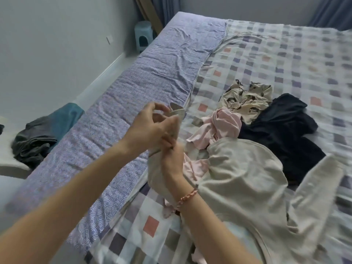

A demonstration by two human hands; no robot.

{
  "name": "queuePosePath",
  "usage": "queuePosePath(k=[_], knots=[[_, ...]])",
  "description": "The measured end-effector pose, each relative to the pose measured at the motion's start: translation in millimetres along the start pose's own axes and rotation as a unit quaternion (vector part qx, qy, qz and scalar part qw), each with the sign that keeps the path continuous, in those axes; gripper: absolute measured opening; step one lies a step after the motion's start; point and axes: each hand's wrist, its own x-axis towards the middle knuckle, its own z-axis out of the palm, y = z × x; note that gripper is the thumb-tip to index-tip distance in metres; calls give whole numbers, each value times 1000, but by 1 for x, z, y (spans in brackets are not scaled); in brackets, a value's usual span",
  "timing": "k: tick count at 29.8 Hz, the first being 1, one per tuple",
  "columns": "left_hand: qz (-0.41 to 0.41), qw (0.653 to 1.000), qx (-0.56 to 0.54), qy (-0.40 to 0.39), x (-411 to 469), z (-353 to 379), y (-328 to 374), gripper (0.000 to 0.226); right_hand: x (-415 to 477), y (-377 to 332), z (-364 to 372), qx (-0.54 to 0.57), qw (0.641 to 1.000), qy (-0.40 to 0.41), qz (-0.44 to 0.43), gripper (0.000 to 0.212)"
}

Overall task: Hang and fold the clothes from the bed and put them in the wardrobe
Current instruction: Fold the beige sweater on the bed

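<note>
Both hands are up at the centre of the view, working the same piece of cloth. The left hand (150,128) has thumb and fingers curled, pinching the cuff end of the beige top (240,180). Just below it at five o'clock, the right hand (171,159) is closed round the same sleeve further down, back of the hand to the camera. A braided bracelet (187,197) sits on the right wrist. The sleeve runs upright between the two hands, while the body of the beige top sprawls on the checked bedspread (285,54) toward four o'clock, its other sleeve flung out to three o'clock. Now the pile, at two o'clock from the hands: a pink garment (224,124), crumpled and touching the beige top, a cream printed garment (245,98) beyond it at one o'clock, and a dark garment (282,130) beside both, spread toward three o'clock. From twelve o'clock down to seven o'clock, a purple patterned sheet (152,73) covers the strip left of the bedspread. Off at nine o'clock, grey and teal clothes (42,130) lie heaped on a pale surface, and a small blue-green stool (143,35) stands at twelve o'clock by the wall.
</note>
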Motion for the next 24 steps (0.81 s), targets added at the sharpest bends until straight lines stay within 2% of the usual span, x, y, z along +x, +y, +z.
queuePosePath(k=[1, 3, 5, 7, 9, 11, 12, 14, 17, 19, 22, 24], knots=[[-2, 999, -37, -16, 1, 15, -5, 21, 6, 5, -28, 18, 999, 27, 39, 11], [-11, 999, -32, -7, 5, 36, -35, 16, 9, 24, -93, 44, 988, 91, 113, 15], [-59, 998, 19, -3, 2, 62, -90, 10, 2, 54, -175, 106, 969, 158, 155, 9], [-115, 985, 116, -64, -12, 94, -157, 11, -16, 94, -261, 75, 945, 225, 224, 14], [-175, 954, 206, -132, -33, 112, -213, 32, -37, 134, -327, 1, 901, 282, 329, 34], [-209, 922, 270, -181, -54, 127, -254, 64, -60, 167, -369, -88, 855, 291, 419, 45], [-216, 916, 280, -190, -59, 127, -267, 71, -63, 176, -374, -151, 853, 276, 416, 41], [-223, 919, 280, -168, -68, 143, -288, 65, -62, 187, -375, -285, 863, 224, 353, 30], [-213, 935, 276, -70, -69, 152, -295, 24, -42, 174, -331, -396, 893, 81, 196, 17], [-205, 945, 252, -30, -67, 154, -294, 6, -24, 165, -292, -416, 902, -16, 114, 21], [-199, 961, 192, -19, -74, 153, -285, 29, 7, 156, -238, -468, 876, -118, 25, 41], [-182, 966, 184, -16, -82, 151, -280, 23, 26, 149, -212, -510, 843, -168, 26, 37]])
